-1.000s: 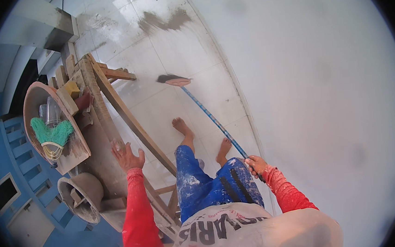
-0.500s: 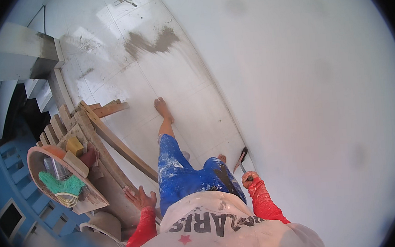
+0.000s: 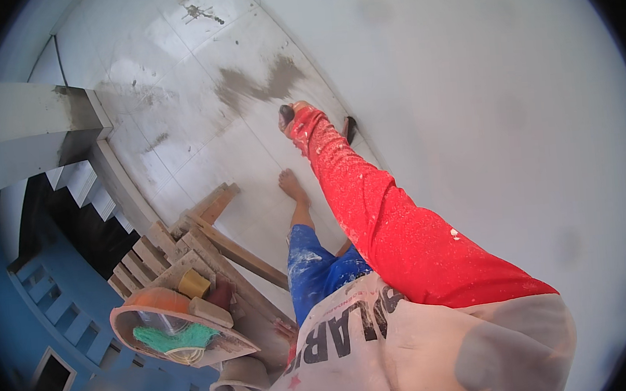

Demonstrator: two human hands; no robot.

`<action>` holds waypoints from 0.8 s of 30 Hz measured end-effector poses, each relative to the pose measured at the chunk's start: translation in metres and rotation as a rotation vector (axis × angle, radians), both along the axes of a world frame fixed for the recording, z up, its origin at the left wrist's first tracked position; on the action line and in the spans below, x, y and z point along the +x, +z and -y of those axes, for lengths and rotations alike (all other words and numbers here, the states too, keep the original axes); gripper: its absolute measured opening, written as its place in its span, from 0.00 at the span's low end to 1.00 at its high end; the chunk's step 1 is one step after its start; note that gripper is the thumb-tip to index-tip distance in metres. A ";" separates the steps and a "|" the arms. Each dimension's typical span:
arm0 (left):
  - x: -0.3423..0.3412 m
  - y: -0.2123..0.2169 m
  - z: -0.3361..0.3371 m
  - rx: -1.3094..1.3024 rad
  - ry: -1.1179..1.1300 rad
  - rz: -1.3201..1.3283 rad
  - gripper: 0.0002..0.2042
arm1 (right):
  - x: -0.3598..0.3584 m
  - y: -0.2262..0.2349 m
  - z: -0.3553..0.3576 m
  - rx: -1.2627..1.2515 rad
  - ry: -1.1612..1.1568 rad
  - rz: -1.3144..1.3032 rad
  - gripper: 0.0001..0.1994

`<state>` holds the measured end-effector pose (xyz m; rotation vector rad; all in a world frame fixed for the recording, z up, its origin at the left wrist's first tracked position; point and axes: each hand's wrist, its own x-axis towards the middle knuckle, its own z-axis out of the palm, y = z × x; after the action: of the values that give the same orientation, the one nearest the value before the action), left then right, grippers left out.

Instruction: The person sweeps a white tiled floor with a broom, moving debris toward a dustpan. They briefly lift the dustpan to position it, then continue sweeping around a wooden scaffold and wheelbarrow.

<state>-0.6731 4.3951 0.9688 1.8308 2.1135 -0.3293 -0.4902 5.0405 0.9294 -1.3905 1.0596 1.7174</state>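
My right hand [image 3: 298, 117], in a red, white-speckled sleeve, is stretched forward beside the white wall [image 3: 469, 124]. It is closed around the dark, round-ended handle [image 3: 286, 115] of a hand tool. A dark, narrow part [image 3: 350, 128] close to the wall looks like the tool's head, but the forearm hides what joins them, so its kind cannot be told. Low on my left, my left hand [image 3: 286, 333] rests with fingers spread on the wooden plank [image 3: 258, 325] of a bench or scaffold. My shirt covers part of that hand.
On the planks lie a cut-open orange container [image 3: 134, 306] with green netting [image 3: 173, 337], a yellow cup-like piece [image 3: 194, 283] and a pale block [image 3: 210, 312]. A dusty bucket [image 3: 239, 381] hangs or stands below. My bare foot [image 3: 292, 184] is on the smeared tile floor [image 3: 198, 142].
My right hand has swung from beside my hip forward and across to the left, carrying the tool. The view has shifted, and my left hand is now more hidden by my shirt.
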 end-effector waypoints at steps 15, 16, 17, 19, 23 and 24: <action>-0.002 0.023 -0.096 -0.028 0.425 0.274 0.24 | 0.122 0.177 0.162 0.267 0.718 0.243 0.12; -0.002 0.034 -0.135 0.050 0.353 0.277 0.25 | 0.133 0.170 0.161 0.228 0.684 0.265 0.12; -0.005 0.050 -0.179 0.136 0.283 0.267 0.25 | 0.139 0.153 0.157 0.198 0.646 0.283 0.12; -0.018 0.033 -0.228 0.281 0.251 0.206 0.26 | 0.126 0.121 0.130 0.164 0.536 0.184 0.11; -0.049 0.038 -0.330 0.500 0.334 0.077 0.29 | 0.057 0.056 0.102 0.265 0.637 0.148 0.07; -0.060 0.031 -0.347 0.513 0.377 0.036 0.30 | 0.049 0.049 0.102 0.246 0.704 0.206 0.07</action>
<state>-0.7327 4.7423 0.9999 1.5911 2.6212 0.3667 -0.4416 4.9383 0.9786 -1.8527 0.2255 2.0268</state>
